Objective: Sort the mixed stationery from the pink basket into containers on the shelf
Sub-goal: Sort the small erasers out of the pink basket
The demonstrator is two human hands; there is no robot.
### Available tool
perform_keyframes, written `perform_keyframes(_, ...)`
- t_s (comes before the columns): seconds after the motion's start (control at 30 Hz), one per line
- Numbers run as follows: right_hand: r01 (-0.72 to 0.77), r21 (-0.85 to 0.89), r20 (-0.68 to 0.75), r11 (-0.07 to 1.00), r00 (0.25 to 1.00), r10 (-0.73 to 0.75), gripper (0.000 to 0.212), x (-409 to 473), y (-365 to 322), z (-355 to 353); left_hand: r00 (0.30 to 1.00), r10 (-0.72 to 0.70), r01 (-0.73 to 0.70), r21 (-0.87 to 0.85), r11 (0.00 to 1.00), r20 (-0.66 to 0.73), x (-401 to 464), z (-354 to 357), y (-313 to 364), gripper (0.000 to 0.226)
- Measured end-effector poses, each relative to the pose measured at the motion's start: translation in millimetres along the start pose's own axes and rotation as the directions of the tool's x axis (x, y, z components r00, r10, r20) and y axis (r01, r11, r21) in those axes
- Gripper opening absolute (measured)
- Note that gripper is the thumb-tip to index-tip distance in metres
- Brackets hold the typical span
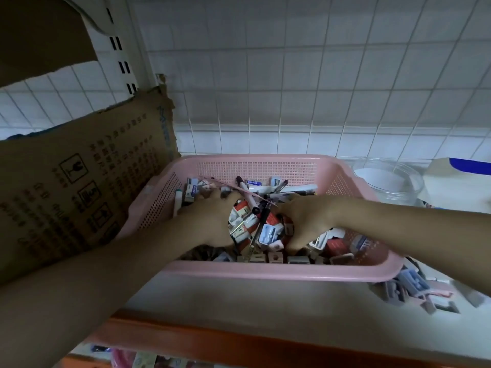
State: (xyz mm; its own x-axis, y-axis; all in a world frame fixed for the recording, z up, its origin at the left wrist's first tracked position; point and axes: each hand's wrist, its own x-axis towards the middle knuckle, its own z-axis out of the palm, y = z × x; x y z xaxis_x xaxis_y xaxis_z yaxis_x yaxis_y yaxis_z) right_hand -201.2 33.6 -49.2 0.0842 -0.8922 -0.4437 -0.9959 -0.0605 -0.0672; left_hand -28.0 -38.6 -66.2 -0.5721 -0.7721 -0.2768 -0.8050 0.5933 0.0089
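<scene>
Two hands deep in basket (265, 272) of stationery, left grip (210, 221) and right grip (305, 221) curled into pile, clamped contents unclear

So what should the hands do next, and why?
Probably lift one kind out, perhaps a pen. Both the left hand and right hand are down in the mixed pile inside the pink basket, and the clear container waits beside it.
</scene>
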Motion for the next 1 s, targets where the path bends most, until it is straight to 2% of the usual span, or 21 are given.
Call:
perform_keyframes(0.17, -0.112, -0.068, -0.15, 0.991, 0.984, 0.101, 0.073, 6.8, -4.8, 23.5, 0.995, -0.019, 0.032, 0.142, 0.989, -0.094, 0.2, 9.4, 9.5, 0.089)
perform_keyframes(0.27, -0.083, -0.063, -0.198, 0.995, 0.978, 0.069, 0.071, 4.8, -2.6, 24.4, 0.988, 0.019, -0.001, 0.115, 0.993, -0.155, 0.6, 11.0, 5.5, 0.087)
perform_keyframes(0.3, -0.045, -0.031, -0.2, 0.999, 0.979, 0.038, 0.063, 0.9, -0.3, 21.1, 0.985, 0.029, -0.016, 0.078, 0.997, -0.169, 0.9, 11.3, 2.0, 0.087)
perform_keyframes(0.4, 0.084, 0.223, -0.222, 0.971, 0.974, -0.033, 0.028, -10.5, 12.6, 9.7, 0.98, 0.037, -0.047, -0.045, 0.998, -0.194, 3.8, 7.9, -9.5, 0.08)
perform_keyframes(0.47, 0.084, 0.31, -0.178, 0.947, 0.984, -0.03, 0.032, -13.1, 17.3, 5.4, 0.988, 0.012, -0.027, -0.098, 0.995, -0.155, 5.2, 3.4, -10.6, 0.081)
perform_keyframes(0.5, 0.062, 0.286, -0.116, 0.956, 0.993, -0.03, 0.042, -12.7, 15.5, 4.1, 0.993, 0.009, -0.019, -0.088, 0.996, -0.116, 5.5, 1.5, -8.5, 0.087)
perform_keyframes(0.57, 0.013, 0.125, -0.002, 0.992, 1.0, -0.013, 0.067, -7.0, 7.3, 3.9, 0.999, 0.005, -0.006, -0.003, 1.0, -0.045, 5.2, -1.0, -0.2, 0.097)
perform_keyframes(0.6, 0.001, 0.076, 0.009, 0.997, 1.0, -0.002, 0.075, -3.3, 2.9, 3.9, 1.0, 0.002, -0.001, 0.036, 0.999, -0.024, 5.0, -1.7, 3.2, 0.099)
perform_keyframes(0.67, -0.007, 0.099, -0.012, 0.995, 1.0, 0.008, 0.073, 2.0, -2.9, 2.4, 1.0, -0.013, 0.014, 0.046, 0.999, -0.004, 6.6, -2.2, 5.8, 0.1)
perform_keyframes(0.77, 0.001, 0.174, -0.044, 0.985, 0.999, 0.007, 0.06, 4.0, -0.7, 5.3, 0.998, -0.054, 0.055, -0.026, 0.998, 0.015, 9.5, -0.5, 1.5, 0.096)
perform_keyframes(0.9, 0.025, 0.312, -0.142, 0.95, 0.99, 0.02, 0.057, 0.8, 3.6, 8.4, 0.998, -0.061, 0.055, -0.152, 0.987, -0.035, 2.4, -0.5, -0.1, 0.095)
perform_keyframes(1.0, 0.087, 0.49, -0.195, 0.867, 0.981, 0.012, 0.058, -4.5, 5.9, 4.9, 0.987, -0.066, 0.022, -0.288, 0.957, -0.145, -1.7, -2.5, -1.8, 0.065)
